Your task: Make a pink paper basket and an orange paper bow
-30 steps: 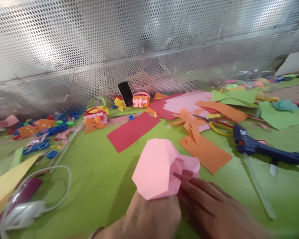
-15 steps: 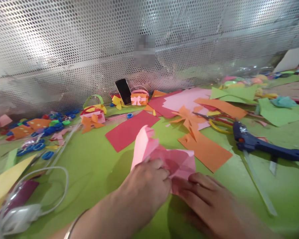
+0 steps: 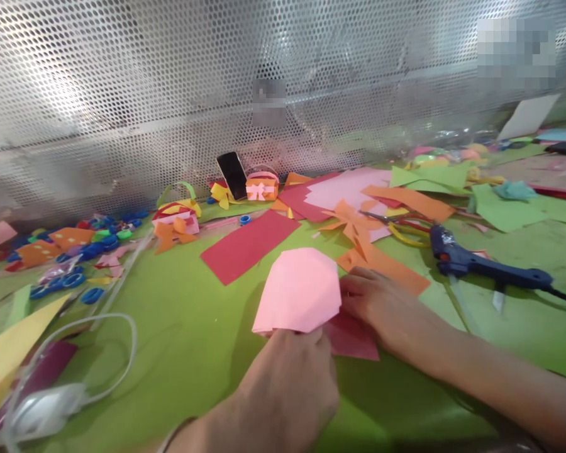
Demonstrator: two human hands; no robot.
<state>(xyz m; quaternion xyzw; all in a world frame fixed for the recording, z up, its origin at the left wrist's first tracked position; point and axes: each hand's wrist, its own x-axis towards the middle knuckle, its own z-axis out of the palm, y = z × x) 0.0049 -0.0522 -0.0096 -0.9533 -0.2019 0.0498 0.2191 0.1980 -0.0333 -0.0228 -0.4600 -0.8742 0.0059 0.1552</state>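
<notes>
A folded piece of pink paper [image 3: 302, 289] stands raised above the green tabletop, its broad rounded face toward me. My left hand [image 3: 297, 384] is closed on its lower edge, and the paper hides most of those fingertips. At the paper's right side is my right hand [image 3: 377, 302], its bent fingers gripping the edge and partly tucked behind it. A flat pink flap [image 3: 351, 336] spreads out low between both hands. Just behind lie a red paper rectangle [image 3: 249, 245] and cut orange paper [image 3: 391, 267], which my right hand partly covers.
A blue glue gun [image 3: 490, 264] lies at the right near scissors [image 3: 405, 229]. A phone [image 3: 233, 175] leans against the perforated metal panel [image 3: 170, 82], beside a small orange paper basket [image 3: 262, 187]. At left are blue plastic rings [image 3: 92, 296] and a white charger with cable [image 3: 47, 412].
The pink paper has been turned so its smooth rounded face shows instead of its folded inside. My right hand has moved up and forward to its right edge. The view has shifted slightly right.
</notes>
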